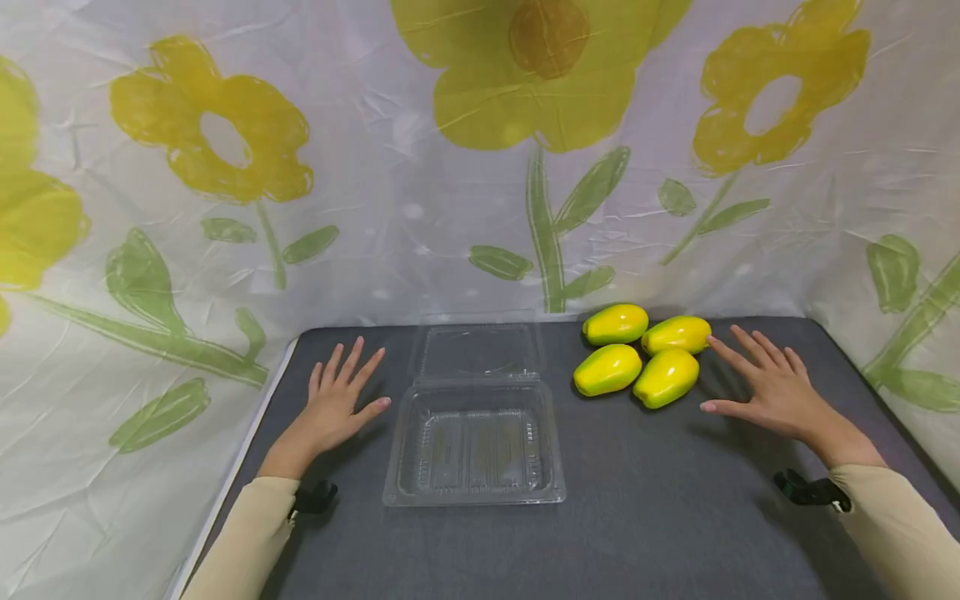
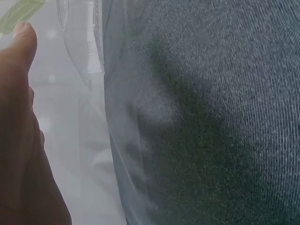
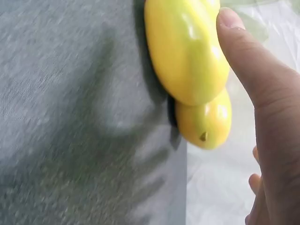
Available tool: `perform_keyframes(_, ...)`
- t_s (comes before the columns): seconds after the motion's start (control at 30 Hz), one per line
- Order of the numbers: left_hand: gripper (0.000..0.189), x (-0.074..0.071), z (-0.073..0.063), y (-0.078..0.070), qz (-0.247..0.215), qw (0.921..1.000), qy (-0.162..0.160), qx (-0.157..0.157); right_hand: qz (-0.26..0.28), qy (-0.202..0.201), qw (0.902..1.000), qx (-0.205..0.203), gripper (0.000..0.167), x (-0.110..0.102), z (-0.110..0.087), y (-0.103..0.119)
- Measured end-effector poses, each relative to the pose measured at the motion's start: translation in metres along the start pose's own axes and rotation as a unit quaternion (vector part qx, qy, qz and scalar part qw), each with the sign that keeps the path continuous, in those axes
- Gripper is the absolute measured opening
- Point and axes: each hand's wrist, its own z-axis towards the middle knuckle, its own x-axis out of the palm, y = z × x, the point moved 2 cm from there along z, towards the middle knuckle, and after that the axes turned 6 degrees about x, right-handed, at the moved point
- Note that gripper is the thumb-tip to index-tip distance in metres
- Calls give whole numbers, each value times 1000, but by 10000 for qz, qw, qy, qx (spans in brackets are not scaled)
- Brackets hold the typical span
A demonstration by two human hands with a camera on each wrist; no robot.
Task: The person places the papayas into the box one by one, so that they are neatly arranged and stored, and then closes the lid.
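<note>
In the head view my left hand (image 1: 337, 410) hovers over the dark table with its fingers spread, left of a clear plastic clamshell box (image 1: 401, 467). The box stands with its lid (image 1: 480, 350) folded back toward the wall. My right hand (image 1: 772, 387), fingers also spread and holding nothing, is just right of several yellow-green mangoes or papayas, including a front one (image 1: 666, 379) and a back one (image 1: 677, 335). In the right wrist view the thumb (image 3: 253, 61) overlaps the nearest yellow fruit (image 3: 185, 51). The left wrist view shows the left hand (image 2: 21, 140) above the tabletop.
Grey-black cloth covers the table (image 1: 637, 517). White fabric with printed yellow flowers (image 1: 352, 250) hangs behind it and at both sides. Two more yellow-green fruits, a left front one (image 1: 607, 370) and a left back one (image 1: 616, 324), lie close to the others.
</note>
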Motion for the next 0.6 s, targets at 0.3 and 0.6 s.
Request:
perform_keyframes(0.3, 83, 3, -3, -16, -75, 9992, -102, 378, 203, 36, 9995, -238, 103, -4, 13, 22)
perform_keyframes(0.6, 85, 5, -19, -33, -105, 9965, -204, 800, 505, 220, 9976, -419, 104, -3, 24, 44)
